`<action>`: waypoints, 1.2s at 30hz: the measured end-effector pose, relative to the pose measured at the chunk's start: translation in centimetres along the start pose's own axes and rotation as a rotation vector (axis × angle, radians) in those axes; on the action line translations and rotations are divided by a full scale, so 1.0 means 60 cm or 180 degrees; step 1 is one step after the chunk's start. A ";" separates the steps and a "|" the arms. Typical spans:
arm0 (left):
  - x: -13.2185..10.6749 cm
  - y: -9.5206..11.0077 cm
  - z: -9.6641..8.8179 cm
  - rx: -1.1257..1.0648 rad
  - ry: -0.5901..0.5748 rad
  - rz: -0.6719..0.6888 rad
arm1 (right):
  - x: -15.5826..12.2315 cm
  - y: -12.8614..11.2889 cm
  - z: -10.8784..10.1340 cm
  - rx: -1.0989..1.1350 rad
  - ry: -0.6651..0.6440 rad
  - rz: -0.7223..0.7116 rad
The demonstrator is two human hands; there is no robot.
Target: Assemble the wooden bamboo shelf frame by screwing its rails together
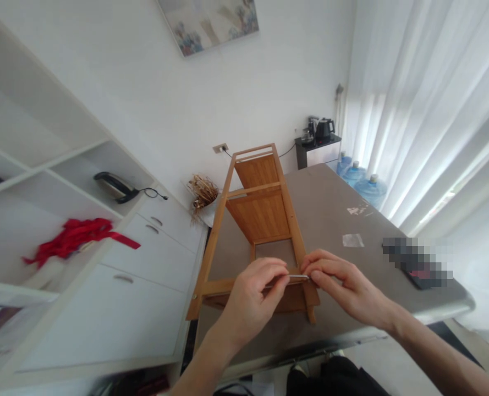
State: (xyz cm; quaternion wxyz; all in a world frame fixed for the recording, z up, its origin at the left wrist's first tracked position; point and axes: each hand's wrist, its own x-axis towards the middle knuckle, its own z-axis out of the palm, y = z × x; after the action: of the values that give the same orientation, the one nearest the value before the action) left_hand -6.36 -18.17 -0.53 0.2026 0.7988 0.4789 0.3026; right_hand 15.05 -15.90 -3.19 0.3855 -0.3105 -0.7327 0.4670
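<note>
A thin metal rod (297, 276) spans the gap between my two hands, above the near end of a wooden shelf frame (216, 234). Its left part is pinched between the thumb and fingers of my left hand (254, 289). At the rod's right end, my right hand (345, 278) has its thumb and fingertips closed, beside the frame's right rail (294, 228). My fingers cover both ends of the rod, so its full shape is hidden. The frame has several brown panels (263, 214) set between its rails and lies on a grey-brown table.
On the table (322, 214) are a small clear plastic bag (353, 240), white scraps (357, 210) and a blurred-out dark object (417, 264). White cabinets (145, 291) stand left, holding a kettle (114, 187) and red ribbon (75, 236). Water bottles (370, 190) stand beyond the table's right edge.
</note>
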 end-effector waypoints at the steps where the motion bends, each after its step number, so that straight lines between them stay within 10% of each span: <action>1: -0.001 0.002 -0.001 0.0031 0.0003 0.0077 | -0.002 -0.002 -0.001 -0.0030 -0.0001 0.0035; 10: 0.015 -0.003 -0.014 -0.0100 -0.0401 -0.0007 | -0.009 -0.012 0.009 -0.0930 0.0366 0.0041; 20: -0.012 -0.026 -0.035 0.0152 -0.0198 -0.0481 | 0.057 -0.073 -0.004 -0.3102 -0.0838 -0.0584; 29: -0.045 -0.041 -0.054 0.1474 -0.0310 -0.0545 | 0.035 -0.063 0.050 -0.3591 -0.0267 -0.0680; 36: -0.052 0.010 -0.031 0.1495 -0.0469 -0.0665 | -0.010 -0.051 0.028 -0.3546 0.0234 -0.0472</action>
State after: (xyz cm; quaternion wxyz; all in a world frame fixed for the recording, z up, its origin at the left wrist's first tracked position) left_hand -8.36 -21.18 0.31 0.0761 0.7900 0.5998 0.1017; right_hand 13.63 -18.25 -0.95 0.2203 -0.4309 -0.8746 -0.0299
